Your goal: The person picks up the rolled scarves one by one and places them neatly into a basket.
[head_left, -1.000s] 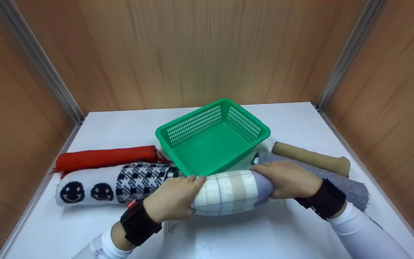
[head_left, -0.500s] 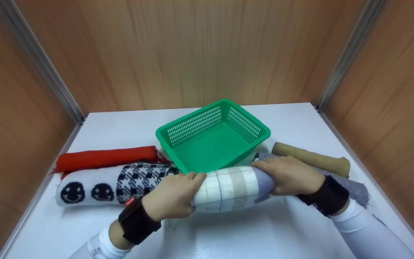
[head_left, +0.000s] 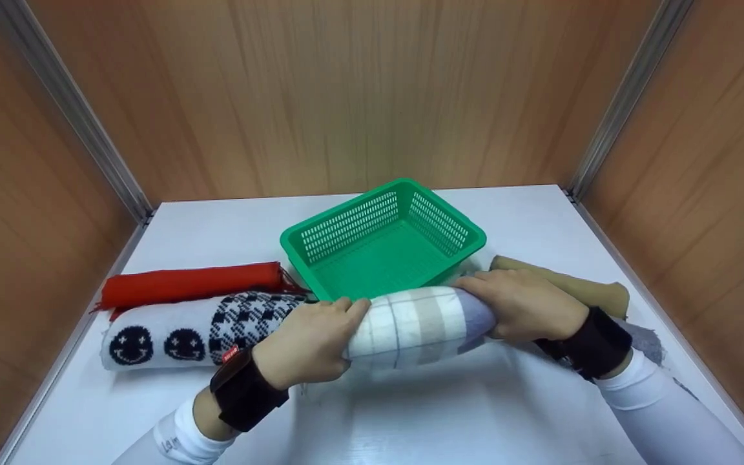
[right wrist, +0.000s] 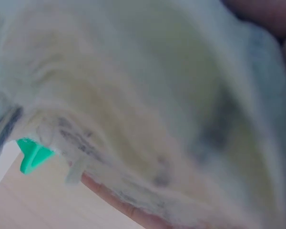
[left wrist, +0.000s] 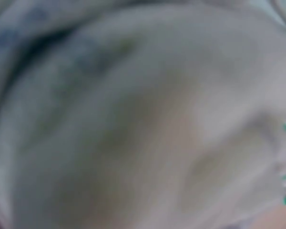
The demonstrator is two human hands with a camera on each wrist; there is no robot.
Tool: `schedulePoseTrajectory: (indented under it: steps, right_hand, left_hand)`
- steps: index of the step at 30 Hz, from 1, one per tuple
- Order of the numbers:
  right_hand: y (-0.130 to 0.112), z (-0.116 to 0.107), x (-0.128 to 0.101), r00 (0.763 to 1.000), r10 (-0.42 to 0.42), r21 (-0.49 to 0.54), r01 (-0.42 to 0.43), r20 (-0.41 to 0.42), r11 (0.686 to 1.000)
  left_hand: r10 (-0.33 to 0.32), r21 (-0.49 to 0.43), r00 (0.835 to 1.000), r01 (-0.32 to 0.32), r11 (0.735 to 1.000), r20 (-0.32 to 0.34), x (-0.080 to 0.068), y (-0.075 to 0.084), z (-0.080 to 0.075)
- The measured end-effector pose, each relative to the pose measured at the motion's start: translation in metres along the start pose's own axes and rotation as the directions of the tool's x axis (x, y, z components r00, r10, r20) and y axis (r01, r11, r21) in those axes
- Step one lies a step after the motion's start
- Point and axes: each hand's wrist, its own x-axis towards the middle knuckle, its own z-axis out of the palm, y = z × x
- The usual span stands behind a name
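A rolled plaid scarf [head_left: 411, 326], white with beige and purple-blue bands, is held above the white table in front of the basket. My left hand [head_left: 307, 339] grips its left end and my right hand [head_left: 520, 303] its right end, thumbs on top. Beyond it sits a green plastic basket [head_left: 385, 258], turned at an angle, its visible floor bare. Both wrist views are filled by blurred cloth of the plaid scarf [left wrist: 148, 114]. Along the scarf's far edge in the right wrist view run fingers [right wrist: 114, 198].
To the left lie a red rolled scarf [head_left: 191, 287] and a white-and-black rolled scarf [head_left: 159, 336] with smiley faces. On the right are an olive rolled scarf [head_left: 578, 290] and a grey one [head_left: 646, 342], partly behind my right arm. Wooden panels [head_left: 372, 97] enclose the table.
Both hands have lifted the plaid scarf slightly up and toward the basket, and it now covers more of the basket's near rim. The basket and the other scarves have stayed put.
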Motion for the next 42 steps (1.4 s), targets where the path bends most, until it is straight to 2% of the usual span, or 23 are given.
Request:
schedulePoseTrajectory:
  steps: [11,19,30,42]
  right_hand:
    - [0.001,-0.010,0.007,0.996,0.074,0.010,-0.074,0.050,0.997]
    - [0.004,-0.012,0.011,0.997,0.065,0.007,-0.066,0.051,0.998]
    - [0.007,-0.019,0.015,0.999,0.052,-0.022,-0.052,0.000,0.998]
    - [0.009,-0.028,0.019,0.997,0.067,-0.045,-0.068,-0.025,0.997]
  left_hand:
    - [-0.014,-0.005,1.000,0.014,1.000,-0.012,0.005,-0.003,-0.007]
    - [-0.017,0.017,0.999,0.017,1.000,-0.029,0.007,-0.006,-0.012]
    - [-0.045,0.006,0.999,0.045,0.999,-0.016,0.013,-0.009,-0.020]
    - [-0.039,0.013,0.998,0.040,0.999,-0.050,0.018,-0.011,-0.027]
